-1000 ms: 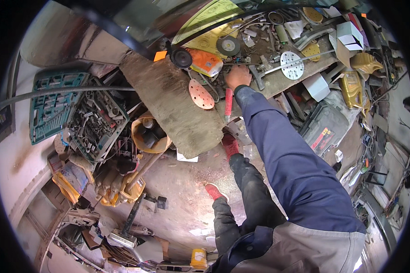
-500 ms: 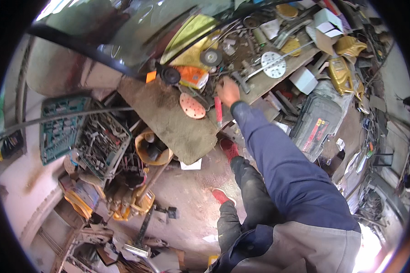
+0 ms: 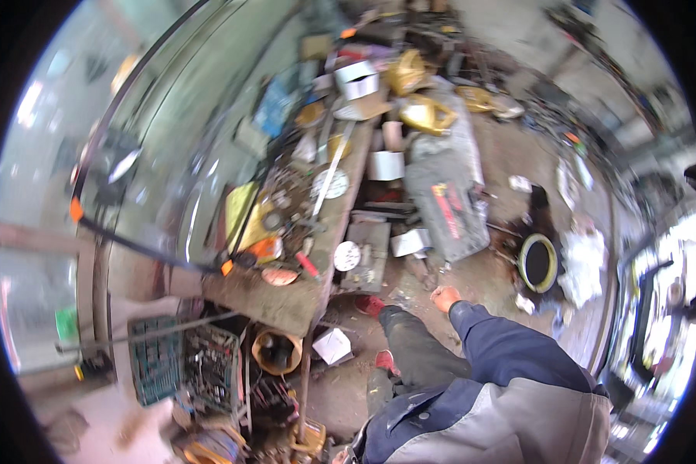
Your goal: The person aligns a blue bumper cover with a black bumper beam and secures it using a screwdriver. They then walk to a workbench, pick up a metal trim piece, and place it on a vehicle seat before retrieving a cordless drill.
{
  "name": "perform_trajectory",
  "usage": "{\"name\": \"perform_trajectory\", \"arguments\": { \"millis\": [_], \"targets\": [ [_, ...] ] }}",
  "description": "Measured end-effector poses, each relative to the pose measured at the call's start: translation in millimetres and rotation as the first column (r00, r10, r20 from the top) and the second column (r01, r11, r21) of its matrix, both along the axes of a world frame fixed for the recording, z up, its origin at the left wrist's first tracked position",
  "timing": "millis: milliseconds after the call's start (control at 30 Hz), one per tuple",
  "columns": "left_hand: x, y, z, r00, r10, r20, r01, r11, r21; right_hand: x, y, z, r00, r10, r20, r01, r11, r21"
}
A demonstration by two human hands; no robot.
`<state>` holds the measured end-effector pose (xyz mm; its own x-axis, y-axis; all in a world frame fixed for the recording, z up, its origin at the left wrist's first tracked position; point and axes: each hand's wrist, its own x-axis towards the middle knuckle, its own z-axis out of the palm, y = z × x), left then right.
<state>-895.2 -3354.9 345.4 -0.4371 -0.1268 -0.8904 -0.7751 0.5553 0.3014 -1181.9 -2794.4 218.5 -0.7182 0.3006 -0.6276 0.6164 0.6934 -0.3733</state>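
My right hand [image 3: 444, 298] hangs above the floor, to the right of the workbench [image 3: 247, 296], at the end of a blue sleeve. Its fingers look curled in, somewhat blurred; whether anything small is inside cannot be seen. A bit of skin at the lower edge, beside the jacket, seems to be my left hand [image 3: 340, 458]; its fingers are hidden. On the bench lie a red-handled tool [image 3: 308, 265], a reddish sanding disc [image 3: 279, 276] with holes and an orange packet [image 3: 266, 249]. Neither hand touches them.
A grey plastic case [image 3: 445, 203] lies beyond my right hand, with yellow jugs [image 3: 427, 114] farther back. A round dark thing with a pale rim [image 3: 538, 263] is on the right. Tool trays [image 3: 210, 363] and a bucket [image 3: 277, 352] stand at the left.
My right hand has left the bench top near the red-handled tool and come back over the floor to the right. The view has turned toward the right.
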Motion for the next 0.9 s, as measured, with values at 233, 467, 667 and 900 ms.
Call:
{"name": "perform_trajectory", "arguments": {
  "millis": [233, 467, 667, 900],
  "targets": [
    [-65, -65, 5, 0.893, -0.43, -0.134, 0.431, 0.902, -0.022, 285, 56, 76, 0.711, -0.702, 0.046, 0.679, 0.669, -0.302],
    [-155, 20, 29, 0.612, -0.779, -0.135, 0.777, 0.624, -0.085, 590, 18, 38, 0.215, -0.957, 0.195, 0.931, 0.14, -0.338],
    [-170, 171, 35, 0.33, -0.935, -0.134, 0.936, 0.342, -0.084, 742, -38, 5, -0.17, -0.937, 0.307, 0.809, -0.31, -0.499],
    [-109, 360, 34, 0.115, -0.981, -0.155, 0.991, 0.125, -0.051, 841, -11, -18, -0.545, -0.72, 0.429, 0.427, -0.679, -0.597]
  ]
}}
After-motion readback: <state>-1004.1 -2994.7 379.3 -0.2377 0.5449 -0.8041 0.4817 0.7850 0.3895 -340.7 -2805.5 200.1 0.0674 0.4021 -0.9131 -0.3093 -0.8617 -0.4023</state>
